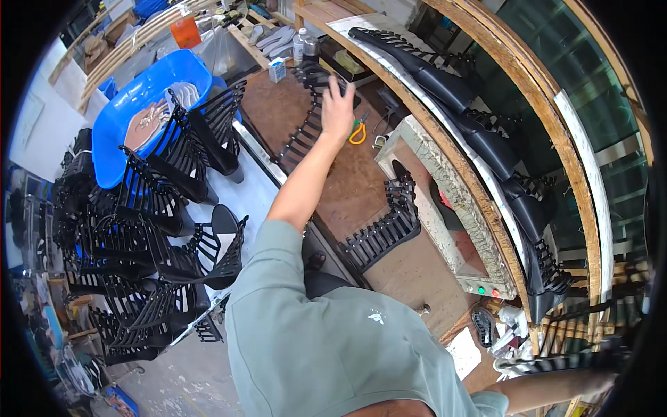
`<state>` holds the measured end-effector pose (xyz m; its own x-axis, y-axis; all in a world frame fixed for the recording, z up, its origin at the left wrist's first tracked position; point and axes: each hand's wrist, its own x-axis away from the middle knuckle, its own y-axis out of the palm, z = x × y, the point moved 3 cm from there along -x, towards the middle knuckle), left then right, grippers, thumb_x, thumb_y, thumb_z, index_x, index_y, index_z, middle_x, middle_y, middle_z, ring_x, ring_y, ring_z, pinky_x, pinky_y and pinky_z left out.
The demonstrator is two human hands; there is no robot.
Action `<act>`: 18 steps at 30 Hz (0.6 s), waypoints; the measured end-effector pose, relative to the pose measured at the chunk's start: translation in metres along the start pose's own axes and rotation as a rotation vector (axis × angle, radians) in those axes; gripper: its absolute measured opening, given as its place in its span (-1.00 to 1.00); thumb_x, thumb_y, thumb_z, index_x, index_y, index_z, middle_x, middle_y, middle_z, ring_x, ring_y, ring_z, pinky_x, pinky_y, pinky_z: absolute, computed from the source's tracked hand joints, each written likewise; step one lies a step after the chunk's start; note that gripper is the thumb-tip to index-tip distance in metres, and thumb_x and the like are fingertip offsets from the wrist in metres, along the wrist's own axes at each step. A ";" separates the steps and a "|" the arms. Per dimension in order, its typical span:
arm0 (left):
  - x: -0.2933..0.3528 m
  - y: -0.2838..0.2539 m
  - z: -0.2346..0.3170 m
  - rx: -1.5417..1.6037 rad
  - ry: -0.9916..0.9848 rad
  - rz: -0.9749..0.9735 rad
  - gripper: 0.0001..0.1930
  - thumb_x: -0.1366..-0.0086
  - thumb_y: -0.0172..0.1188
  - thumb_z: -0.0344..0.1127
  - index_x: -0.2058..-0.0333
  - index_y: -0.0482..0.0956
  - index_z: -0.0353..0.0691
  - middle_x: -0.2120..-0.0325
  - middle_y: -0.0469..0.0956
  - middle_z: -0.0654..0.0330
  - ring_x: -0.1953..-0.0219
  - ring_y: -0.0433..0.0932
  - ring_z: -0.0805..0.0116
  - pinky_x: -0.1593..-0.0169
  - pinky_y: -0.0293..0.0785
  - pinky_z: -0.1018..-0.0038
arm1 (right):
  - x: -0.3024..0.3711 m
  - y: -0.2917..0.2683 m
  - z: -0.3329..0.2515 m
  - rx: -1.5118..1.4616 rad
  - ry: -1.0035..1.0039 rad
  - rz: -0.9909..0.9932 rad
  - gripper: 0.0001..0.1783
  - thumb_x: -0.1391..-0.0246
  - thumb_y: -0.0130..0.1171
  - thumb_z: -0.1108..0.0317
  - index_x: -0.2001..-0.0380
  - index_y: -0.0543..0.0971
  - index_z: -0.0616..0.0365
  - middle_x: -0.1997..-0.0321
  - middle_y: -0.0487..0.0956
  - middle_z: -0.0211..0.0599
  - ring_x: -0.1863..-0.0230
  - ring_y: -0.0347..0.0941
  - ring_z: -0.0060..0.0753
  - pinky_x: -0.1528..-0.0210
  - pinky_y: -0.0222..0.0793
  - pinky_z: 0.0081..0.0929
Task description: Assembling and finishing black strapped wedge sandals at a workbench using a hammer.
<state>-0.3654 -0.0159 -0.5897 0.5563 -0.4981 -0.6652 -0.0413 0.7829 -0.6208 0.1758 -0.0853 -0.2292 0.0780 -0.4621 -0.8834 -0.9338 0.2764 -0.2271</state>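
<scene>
Left hand at far strapped piece

Head view: the far strapped piece (303,135) lies on the brown table (347,187), left of and beneath the left hand's (338,111) parted fingers; contact cannot be told. The right hand (599,381), near right, is blurred, its grip unclear.

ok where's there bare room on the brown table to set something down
The brown table is bare between the left forearm and the nearer strappy black shoe, and from that shoe to the metal knob. Most of the white table is crowded with black shoes.
</scene>
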 end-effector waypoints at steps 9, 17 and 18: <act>0.129 0.147 -0.019 -0.203 0.140 -0.423 -0.43 -0.16 0.06 -0.36 -0.19 0.22 -0.02 -0.27 0.06 -0.10 -0.22 0.14 -0.20 -0.18 0.09 -0.21 | 0.187 -0.050 0.100 0.098 0.521 -0.296 -0.18 0.22 0.28 0.64 -0.20 0.25 0.18 -0.13 0.35 -0.15 -0.11 0.30 -0.25 -0.22 0.16 -0.34; 0.124 0.121 0.122 0.403 -0.459 -0.709 -0.11 -0.15 0.18 0.16 -0.24 0.06 -0.35 -0.03 0.40 -0.25 -0.08 0.41 -0.16 -0.12 0.29 0.03 | 0.274 0.001 0.137 0.201 0.800 -0.456 -0.32 0.14 0.31 0.61 -0.11 0.31 0.22 0.07 0.44 -0.30 0.07 0.40 -0.48 -0.07 0.29 -0.53; 0.131 0.147 0.124 0.399 -0.565 -0.710 -0.23 -0.18 0.17 0.03 -0.19 0.12 -0.38 0.03 0.42 -0.23 -0.01 0.46 -0.16 -0.02 0.39 0.05 | 0.287 0.005 0.149 0.128 0.896 -0.447 -0.32 0.14 0.30 0.61 -0.10 0.30 0.22 0.11 0.46 -0.32 0.09 0.40 -0.49 -0.06 0.28 -0.55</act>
<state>-0.1961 0.0799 -0.7162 0.6621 -0.7306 0.1669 0.6796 0.4916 -0.5445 0.2456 -0.0910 -0.5451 0.0713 -0.9939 -0.0846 -0.8346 -0.0130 -0.5507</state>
